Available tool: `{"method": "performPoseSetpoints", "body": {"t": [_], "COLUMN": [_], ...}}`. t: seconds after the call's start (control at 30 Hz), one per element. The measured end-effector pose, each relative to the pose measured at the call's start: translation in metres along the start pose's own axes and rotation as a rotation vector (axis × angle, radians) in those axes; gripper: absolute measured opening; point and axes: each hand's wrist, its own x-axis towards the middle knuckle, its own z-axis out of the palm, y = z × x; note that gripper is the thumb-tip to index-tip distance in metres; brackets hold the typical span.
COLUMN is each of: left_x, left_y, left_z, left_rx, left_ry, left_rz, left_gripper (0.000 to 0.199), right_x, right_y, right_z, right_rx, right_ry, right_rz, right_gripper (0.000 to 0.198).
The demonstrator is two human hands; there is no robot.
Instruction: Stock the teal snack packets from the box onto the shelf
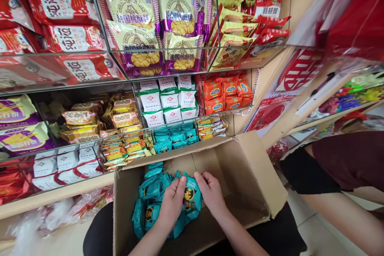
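Inside an open cardboard box, a teal snack packet with a yellow and black emblem is held between my two hands. My left hand pinches its left edge between thumb and fingers. At the packet's upper right side, my right hand has its fingers curled and pressed together on the edge. More teal snack packets lie piled in the left half of the box, partly hidden by my left hand and forearm. The box sits across dark-clothed legs.
Glass-fronted shelves hold French biscuit packs, red biscuit packs, white-and-green packets and orange packets. Teal packets fill a low compartment behind the box. At the right, another person's bare leg is close by.
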Motion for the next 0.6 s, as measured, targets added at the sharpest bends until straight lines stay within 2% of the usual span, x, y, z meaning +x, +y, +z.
{"method": "performPoseSetpoints", "body": {"t": [0.07,0.13,0.2,0.27,0.4,0.6], "left_x": [-0.001,-0.001,-0.002,-0.003,-0.002,0.004], "left_y": [-0.001,0.0,0.002,0.004,0.005,-0.008], "left_z": [0.002,0.001,-0.004,-0.011,-0.024,-0.025], "left_rx": [-0.02,-0.042,-0.06,-0.03,0.06,0.069], "left_ry": [0.039,0.06,0.019,-0.077,-0.205,-0.159], "left_rz": [-0.007,-0.025,-0.04,-0.019,0.066,0.128], "left_gripper": [0.04,0.039,0.037,0.032,0.024,0.023], "right_x": [-0.002,-0.006,-0.011,-0.015,-0.018,-0.019], "right_y": [-0.001,-0.003,-0.004,-0.002,0.005,0.016], "right_z": [0.0,-0.002,-0.004,-0.007,-0.006,0.0], "right_rx": [0.041,0.156,0.246,0.246,0.159,0.142], "right_ry": [0.032,-0.058,-0.178,-0.242,-0.257,-0.232], "right_rz": [-0.021,0.018,0.046,0.035,0.002,0.024], "right_gripper": [0.037,0.027,0.029,0.029,0.028,0.028]}}
